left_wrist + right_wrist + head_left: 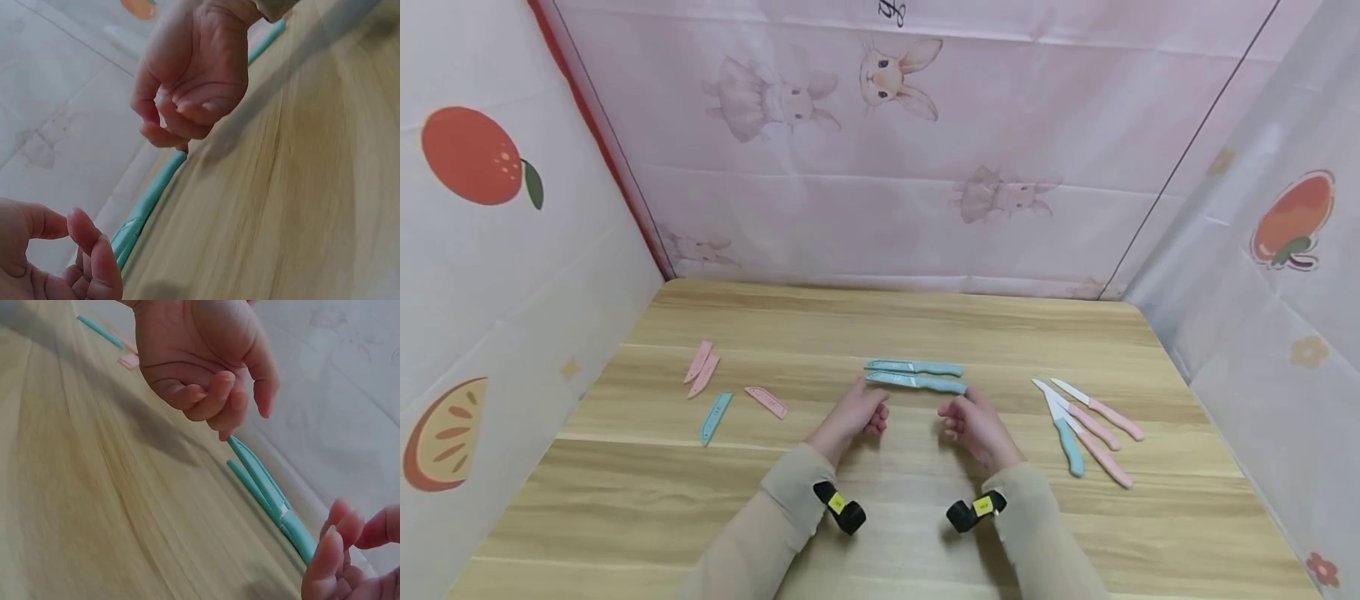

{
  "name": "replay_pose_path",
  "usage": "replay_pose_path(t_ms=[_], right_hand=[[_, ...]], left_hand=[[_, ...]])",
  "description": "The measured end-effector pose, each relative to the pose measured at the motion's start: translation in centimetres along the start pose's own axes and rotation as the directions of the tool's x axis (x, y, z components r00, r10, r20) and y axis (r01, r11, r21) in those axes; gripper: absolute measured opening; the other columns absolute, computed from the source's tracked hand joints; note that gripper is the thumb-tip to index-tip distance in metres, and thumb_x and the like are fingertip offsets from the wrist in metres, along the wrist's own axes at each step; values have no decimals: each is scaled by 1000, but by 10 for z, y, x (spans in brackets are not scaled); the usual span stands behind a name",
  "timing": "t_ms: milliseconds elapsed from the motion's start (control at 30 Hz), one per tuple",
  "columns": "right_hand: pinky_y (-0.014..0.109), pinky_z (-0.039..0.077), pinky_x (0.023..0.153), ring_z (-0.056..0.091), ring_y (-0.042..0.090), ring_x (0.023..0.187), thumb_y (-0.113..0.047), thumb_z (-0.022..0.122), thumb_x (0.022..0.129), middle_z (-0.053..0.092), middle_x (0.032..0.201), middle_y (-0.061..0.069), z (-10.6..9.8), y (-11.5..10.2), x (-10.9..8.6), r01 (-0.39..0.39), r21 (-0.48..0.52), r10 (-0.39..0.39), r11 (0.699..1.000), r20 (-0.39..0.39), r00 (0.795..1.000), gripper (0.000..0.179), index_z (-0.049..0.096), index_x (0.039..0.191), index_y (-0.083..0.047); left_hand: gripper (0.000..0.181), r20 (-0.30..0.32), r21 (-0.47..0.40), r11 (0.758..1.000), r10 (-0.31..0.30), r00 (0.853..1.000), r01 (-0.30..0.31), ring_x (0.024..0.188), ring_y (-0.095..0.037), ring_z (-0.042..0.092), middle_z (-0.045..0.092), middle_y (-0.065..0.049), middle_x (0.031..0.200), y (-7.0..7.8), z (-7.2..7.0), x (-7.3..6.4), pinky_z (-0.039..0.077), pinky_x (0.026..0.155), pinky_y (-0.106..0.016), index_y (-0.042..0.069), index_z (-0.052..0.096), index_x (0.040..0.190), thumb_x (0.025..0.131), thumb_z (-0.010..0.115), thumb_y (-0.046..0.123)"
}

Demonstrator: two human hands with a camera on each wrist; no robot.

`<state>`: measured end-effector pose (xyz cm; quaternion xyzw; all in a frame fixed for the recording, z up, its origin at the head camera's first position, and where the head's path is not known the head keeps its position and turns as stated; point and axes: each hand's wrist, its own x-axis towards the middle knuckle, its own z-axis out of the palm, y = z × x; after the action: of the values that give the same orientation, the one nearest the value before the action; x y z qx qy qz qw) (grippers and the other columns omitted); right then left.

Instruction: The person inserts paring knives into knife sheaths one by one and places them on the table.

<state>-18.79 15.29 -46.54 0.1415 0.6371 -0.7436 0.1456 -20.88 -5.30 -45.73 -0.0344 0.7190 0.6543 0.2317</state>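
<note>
Two light-blue sheathed paring knives lie side by side near the middle of the table, the farther knife (937,368) and the nearer knife (942,385). My left hand (853,414) is at the sheath-tip end of the nearer one, fingers loosely curled. By its handle end is my right hand (976,423), also loosely curled, with a fingertip at or very near the handle. In the left wrist view, the right hand (194,81) hovers over the end of a blue handle (156,187). The right wrist view shows the left hand (200,369) at the tip of a blue sheath (256,469).
On the left lie several loose sheaths: a blue sheath (716,419), a separate pink sheath (766,402) and a pair of pink sheaths (703,377). Bare-bladed knives overlap on the right, among them a blue-handled knife (1070,447) and a pink-handled knife (1116,418). Fabric walls enclose the wooden table (895,533).
</note>
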Motion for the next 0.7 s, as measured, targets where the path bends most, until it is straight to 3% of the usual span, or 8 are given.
replay_pose_path(t_ms=[200,433,700], right_hand=[[23,45,59,50,13,66,-3,38,90,56,86,8,-3,0,6,-18,-64,23,998,73,997,38,29,127,-2],[27,50,61,54,15,68,-6,40,91,60,91,13,-5,3,12,-54,-122,69,991,116,991,71,1,149,-19],[29,52,66,56,15,69,-8,39,91,60,93,13,-7,4,17,-73,-117,90,990,145,985,80,-18,147,-21]], left_hand=[[80,-8,82,996,-42,999,43,52,-10,52,55,-2,65,-6,-4,10,46,48,-20,-2,-11,145,95,48,19],[89,68,270,962,-71,995,50,47,-13,54,57,-4,60,-10,-7,9,50,47,-25,-5,-21,140,92,49,22],[90,95,273,962,-58,994,31,49,-14,58,59,-5,61,-11,-10,11,51,49,-25,-4,-23,139,93,49,24]])
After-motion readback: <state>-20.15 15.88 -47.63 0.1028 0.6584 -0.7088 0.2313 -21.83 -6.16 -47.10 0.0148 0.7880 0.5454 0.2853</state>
